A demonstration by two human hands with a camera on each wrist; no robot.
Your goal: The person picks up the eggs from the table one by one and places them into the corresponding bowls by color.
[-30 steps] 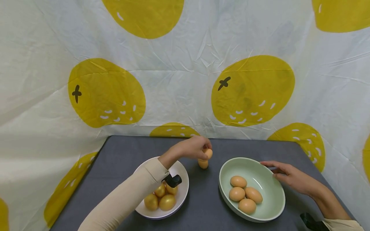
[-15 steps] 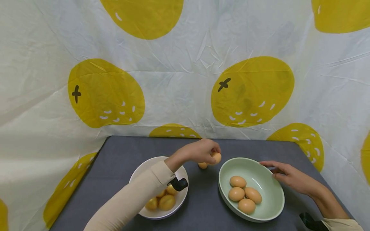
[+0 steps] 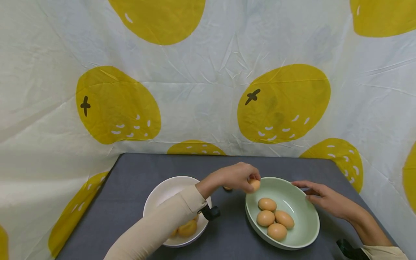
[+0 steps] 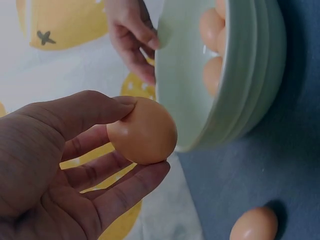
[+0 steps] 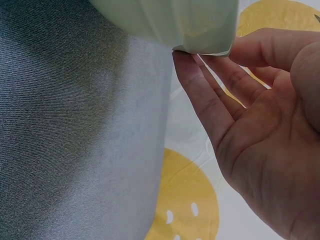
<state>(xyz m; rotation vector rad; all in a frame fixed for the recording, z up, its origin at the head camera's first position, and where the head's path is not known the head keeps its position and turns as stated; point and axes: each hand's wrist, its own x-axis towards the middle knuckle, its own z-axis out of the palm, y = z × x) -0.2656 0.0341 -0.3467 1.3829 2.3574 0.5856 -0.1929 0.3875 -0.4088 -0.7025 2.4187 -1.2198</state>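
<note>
In the head view my left hand point(image 3: 238, 177) pinches a brown egg point(image 3: 254, 185) at the left rim of the green bowl point(image 3: 310, 222). The left wrist view shows this egg point(image 4: 142, 131) between thumb and fingertips, close beside the bowl wall point(image 4: 250, 80). Several brown eggs point(image 3: 277, 232) lie inside the bowl. On its far right side, my right hand point(image 3: 328, 198) touches the rim with fairly straight fingers. In the right wrist view, the fingertips point(image 5: 186, 61) meet the bowl's outer wall point(image 5: 200, 25).
A white bowl point(image 3: 162, 187) with golden eggs point(image 3: 187, 229) stands at the left, partly hidden under my left forearm. Another brown egg point(image 4: 255, 225) rests on the dark grey table point(image 3: 162, 164), mostly hidden behind my left hand in the head view. A patterned cloth point(image 3: 195, 101) hangs behind.
My left hand has lifted one of two brown eggs near the table's middle and carried it right, towards the green bowl. The right hand stays at the rim.
</note>
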